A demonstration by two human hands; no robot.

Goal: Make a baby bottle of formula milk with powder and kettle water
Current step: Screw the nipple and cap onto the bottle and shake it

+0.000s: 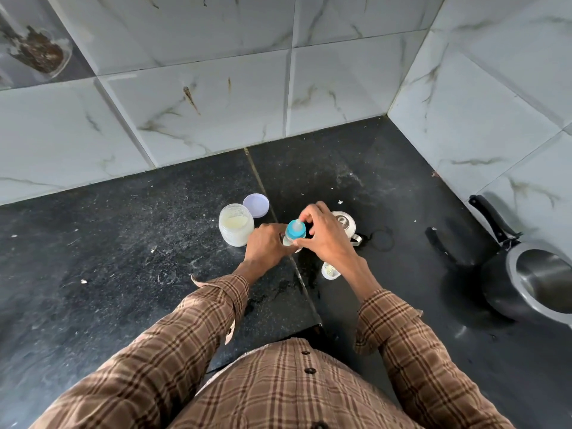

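Note:
A baby bottle with a blue collar and clear teat (295, 230) stands upright on the black counter (123, 258). My left hand (267, 246) grips the bottle's body from the left. My right hand (325, 235) curls its fingers and thumb round the blue collar. An open glass jar of pale formula powder (235, 224) stands just left of my left hand, its lilac lid (256, 205) lying behind it. A steel kettle (345, 222) is partly hidden behind my right hand. A small clear cap (330, 270) lies under my right wrist.
A dark pressure cooker (532, 280) with a long black handle sits at the right edge. Marble-patterned wall tiles (201, 103) close off the back and right side. The counter's front edge lies near my body.

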